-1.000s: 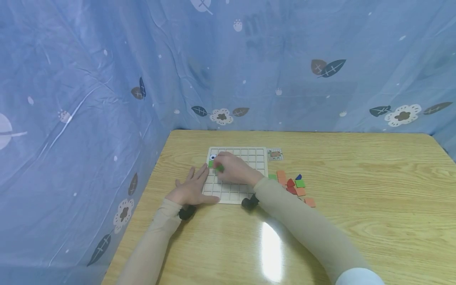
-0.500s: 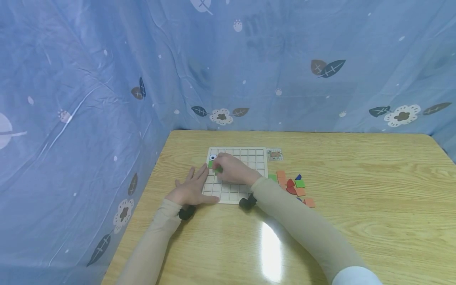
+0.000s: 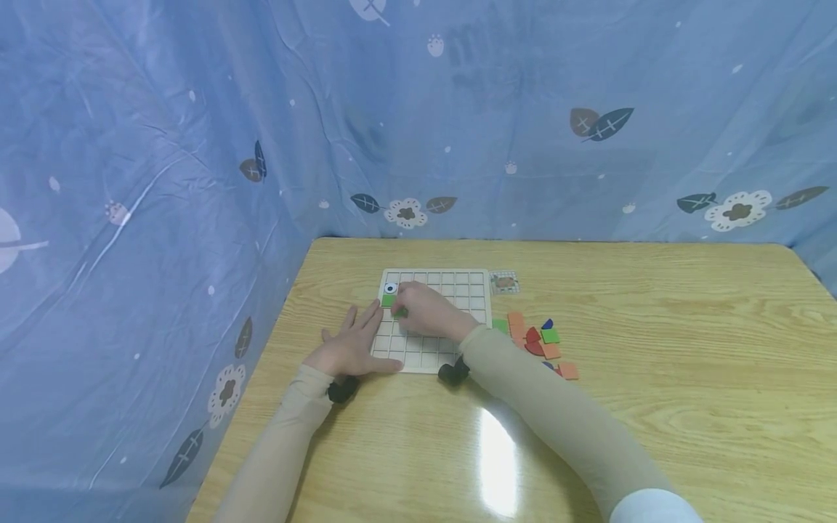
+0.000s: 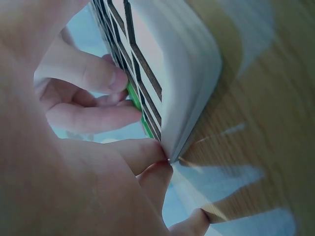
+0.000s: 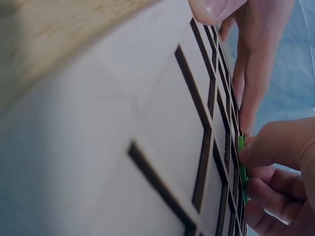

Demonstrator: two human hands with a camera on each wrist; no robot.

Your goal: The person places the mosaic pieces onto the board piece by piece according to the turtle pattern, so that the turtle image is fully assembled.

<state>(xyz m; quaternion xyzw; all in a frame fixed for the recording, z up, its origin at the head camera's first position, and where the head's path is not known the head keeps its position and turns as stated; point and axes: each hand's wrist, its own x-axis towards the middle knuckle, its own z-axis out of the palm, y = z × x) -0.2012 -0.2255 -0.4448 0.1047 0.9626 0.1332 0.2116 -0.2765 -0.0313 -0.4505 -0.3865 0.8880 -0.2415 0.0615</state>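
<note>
Taking the grid board [image 3: 413, 359] as landmark, a bright patch of glare [image 3: 498, 465] lies on the wooden table [image 3: 654, 327] well short of the board's near edge. Beige sleeves reach toward the board from its near side, the left sleeve [image 3: 277, 436] to the board's left, the right sleeve [image 3: 556, 410] to its right. A black device sits at each wrist, close to the board's near edge.

The left hand [image 3: 351, 354] lies at the board's near-left corner, fingers straight and spread; the index fingertip touches the left edge and the thumb stretches along the near edge. The right hand [image 3: 428, 311] is above the board's left half, its thumb and curled fingers pinching a green tile [image 3: 400, 312] at the grid surface; whether that tile is seated in a cell, I cannot tell.

Just beyond the pinched tile, toward the board's left edge, a second green tile [image 3: 389, 300] lies on the grid, with a white eye tile [image 3: 390, 288] directly beyond it.

To the board's right, loose orange squares [image 3: 568, 371], red pieces [image 3: 534, 349], a blue piece [image 3: 548, 324] and a green square [image 3: 551, 335] lie close together. A small picture card [image 3: 505, 282] rests just beside the board's far-right corner. Behind the board and the table hangs a blue curtain [image 3: 484, 87] with leaf and flower prints.
</note>
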